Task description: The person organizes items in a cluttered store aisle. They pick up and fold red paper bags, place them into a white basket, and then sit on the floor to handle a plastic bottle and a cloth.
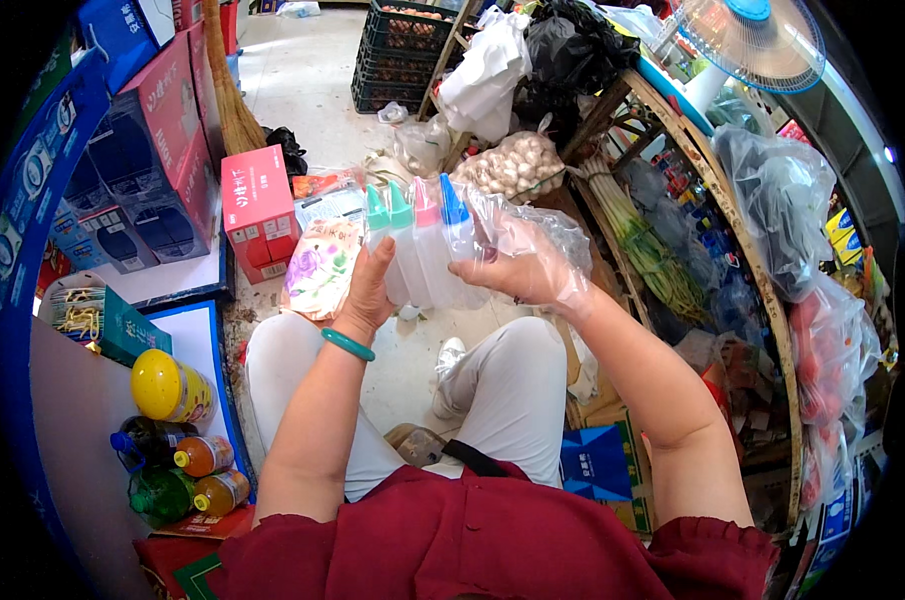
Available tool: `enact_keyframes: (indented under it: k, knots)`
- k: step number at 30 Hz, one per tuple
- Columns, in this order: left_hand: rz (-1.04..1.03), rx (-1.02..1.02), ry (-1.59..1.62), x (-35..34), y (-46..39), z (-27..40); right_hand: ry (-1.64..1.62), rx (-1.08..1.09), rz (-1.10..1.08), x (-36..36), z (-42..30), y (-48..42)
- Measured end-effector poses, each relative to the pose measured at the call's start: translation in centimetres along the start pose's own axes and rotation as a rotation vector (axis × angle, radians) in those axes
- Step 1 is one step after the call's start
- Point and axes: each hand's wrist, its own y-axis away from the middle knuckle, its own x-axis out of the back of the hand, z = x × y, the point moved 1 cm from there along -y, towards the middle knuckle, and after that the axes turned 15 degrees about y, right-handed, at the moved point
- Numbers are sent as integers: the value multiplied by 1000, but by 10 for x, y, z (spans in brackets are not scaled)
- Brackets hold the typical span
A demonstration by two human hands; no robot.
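Note:
Between my two hands is a row of several translucent plastic squeeze bottles (431, 262) with pointed caps in green, pink and blue. My left hand (372, 283), with a green bangle (348, 345) at the wrist, grips the row by its left side, thumb on the front. On the right side, my right hand (516, 270) holds the bottles near the blue-capped one (456, 217). A clear plastic bag (554, 232) covers part of this hand and wrist. Just left of the bottles lies a floral-printed packet (321, 266).
A red carton (261, 210) stands left, near a straw broom (231, 97). Drink bottles (171, 495) sit on the lower-left shelf. Ahead are a net bag of garlic (516, 165) and stacked crates (400, 60). A wooden rack (760, 262) with scallions (640, 240) and a fan (752, 37) borders the right.

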Motion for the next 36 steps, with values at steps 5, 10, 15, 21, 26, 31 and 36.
enact_keyframes:
  k: [5,10,15,21,26,31,36]
  knots:
    - [-15,16,14,2,-1,0,155,-12,70,-3,-5,-4]
    - [31,33,86,0,0,-6,142,179,307,-19,12,-10]
    - [73,24,238,5,-4,-9,15,188,300,-2,19,-9]
    - [100,-43,278,-4,-2,6,-131,111,765,29,10,22]
    - [68,-84,366,-12,-2,6,-841,-7,833,-21,33,36]
    - [81,-85,370,-2,-6,0,-591,-191,524,-79,25,14]
    - [100,-89,276,3,-6,-3,-622,-141,668,-79,21,-3]
